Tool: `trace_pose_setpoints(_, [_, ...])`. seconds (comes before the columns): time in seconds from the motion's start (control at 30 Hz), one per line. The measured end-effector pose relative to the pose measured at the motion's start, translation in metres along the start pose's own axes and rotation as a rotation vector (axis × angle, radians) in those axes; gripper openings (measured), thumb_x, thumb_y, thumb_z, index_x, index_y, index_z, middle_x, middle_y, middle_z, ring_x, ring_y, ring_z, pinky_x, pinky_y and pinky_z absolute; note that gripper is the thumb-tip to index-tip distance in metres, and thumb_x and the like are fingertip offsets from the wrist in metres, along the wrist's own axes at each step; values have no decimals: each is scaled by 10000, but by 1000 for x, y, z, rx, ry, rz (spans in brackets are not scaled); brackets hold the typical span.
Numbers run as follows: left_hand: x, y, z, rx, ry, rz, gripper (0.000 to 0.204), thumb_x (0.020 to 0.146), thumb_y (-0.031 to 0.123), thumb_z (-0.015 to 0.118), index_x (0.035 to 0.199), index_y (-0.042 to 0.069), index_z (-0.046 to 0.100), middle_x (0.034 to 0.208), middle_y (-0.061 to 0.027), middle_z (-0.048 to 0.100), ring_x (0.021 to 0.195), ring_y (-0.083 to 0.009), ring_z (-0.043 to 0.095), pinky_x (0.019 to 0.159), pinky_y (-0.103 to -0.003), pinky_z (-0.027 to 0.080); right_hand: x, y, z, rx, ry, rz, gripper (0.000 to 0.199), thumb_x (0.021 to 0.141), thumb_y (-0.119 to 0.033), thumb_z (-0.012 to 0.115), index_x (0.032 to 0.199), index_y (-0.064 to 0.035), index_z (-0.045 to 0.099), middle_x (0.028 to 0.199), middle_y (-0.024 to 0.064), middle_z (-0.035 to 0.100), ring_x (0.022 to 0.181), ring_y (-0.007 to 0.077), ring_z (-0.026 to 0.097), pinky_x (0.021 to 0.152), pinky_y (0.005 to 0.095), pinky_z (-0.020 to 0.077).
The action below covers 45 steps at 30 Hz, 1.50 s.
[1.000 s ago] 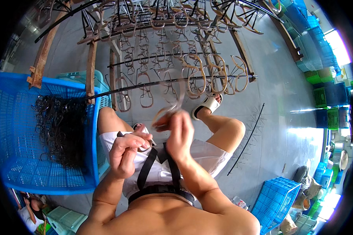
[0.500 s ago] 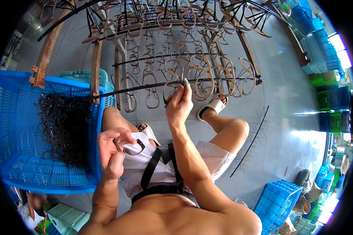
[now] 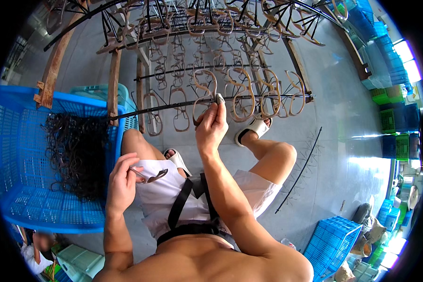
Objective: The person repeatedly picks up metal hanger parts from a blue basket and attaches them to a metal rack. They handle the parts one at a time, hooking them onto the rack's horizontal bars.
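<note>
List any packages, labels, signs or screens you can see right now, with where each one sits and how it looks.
No labels, signs or screens show; only crates serve as containers.
Big blue crate: at the person's left, mesh-walled, holding dark tangled frames.
Pale green crate: behind the big blue one, only its rim shows.
Small blue crate: lower right on the floor, mesh-walled.
Stacked crates: along the right edge, green and dark blue, too small to tell any markings.

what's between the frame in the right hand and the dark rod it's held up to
Nothing visible. The right hand holds the eyeglass frame at the dark rod, beside frames already hanging there.
</note>
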<state>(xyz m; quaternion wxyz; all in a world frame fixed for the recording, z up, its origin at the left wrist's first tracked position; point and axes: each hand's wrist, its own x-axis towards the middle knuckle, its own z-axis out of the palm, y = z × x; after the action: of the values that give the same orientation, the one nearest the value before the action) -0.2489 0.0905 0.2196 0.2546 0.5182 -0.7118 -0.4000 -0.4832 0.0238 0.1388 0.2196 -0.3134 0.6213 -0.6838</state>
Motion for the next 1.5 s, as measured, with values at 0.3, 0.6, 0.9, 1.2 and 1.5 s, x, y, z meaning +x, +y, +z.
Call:
trace_pose_setpoints(0.3, [-11,-27,1,-416,162,-223,140,923,1,401,1005,24,512,959,-76,552,793,-168,636,675,-287,545,2,0,0,-140,-95,-131,250,957,-102,437,1163,20,510,520,2,452,452,47,427,420,217,358])
trace_pose_setpoints(0.6, [-2,-6,5,-915,356,-246,131,876,-13,414,943,51,507,934,-58,547,826,-180,628,710,-290,523,1,8,3,-242,-57,-353,252,925,-86,486,1151,19,526,564,76,487,461,130,443,440,262,383])
trace_pose_setpoints(0.9, [8,4,16,-1230,375,-242,146,861,-17,417,951,26,523,1008,-108,593,840,-211,650,729,-316,553,7,-16,-20,-370,-196,-162,248,918,-106,484,1129,23,500,729,182,524,560,288,499,530,370,427])
trace_pose_setpoints(1.2, [8,8,17,-1003,177,-225,157,866,24,435,1002,17,513,981,-102,579,803,-225,665,601,-293,571,-30,-99,-47,-192,-1289,-364,161,839,-154,621,942,-29,620,767,123,597,673,341,570,605,355,478])
trace_pose_setpoints(1.5, [30,-11,-11,-686,448,-105,278,885,127,515,1155,63,512,1087,-102,555,723,-129,579,470,-175,405,-21,-57,14,203,-285,121,215,991,-190,372,910,-12,461,587,32,478,448,96,493,374,237,407])
